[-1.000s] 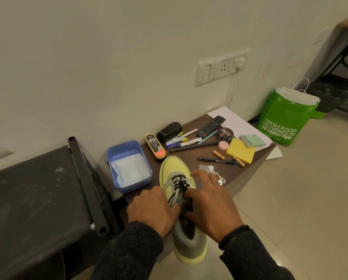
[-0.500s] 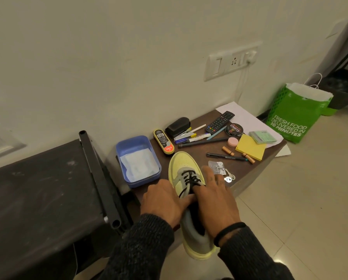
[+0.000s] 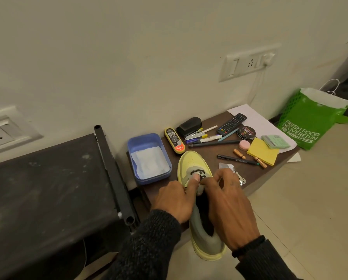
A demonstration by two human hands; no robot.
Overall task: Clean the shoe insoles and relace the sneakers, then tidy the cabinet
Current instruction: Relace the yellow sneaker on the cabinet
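A low dark-brown wooden cabinet top [image 3: 213, 158] serves as landmark; a pale yellow-and-grey sneaker [image 3: 195, 164] is laid at its front edge, heel overhanging. The black shoelace [image 3: 197, 173] appears pinched by the left hand [image 3: 173, 199] and right hand [image 3: 225, 201]. Even tension should be kept while threading. The eyelets are hidden; the insole cannot be seen.

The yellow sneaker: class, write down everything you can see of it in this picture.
The yellow sneaker is pale yellow-green with a perforated toe, grey tongue and heel collar, dark lining and thick yellow sole. It looks like smooth leather or a synthetic. It lies upright on the brown cabinet top, toe towards the wall, heel overhanging the near edge. Black lace shows only near the toe. The left hand and right hand grip it at the lacing.
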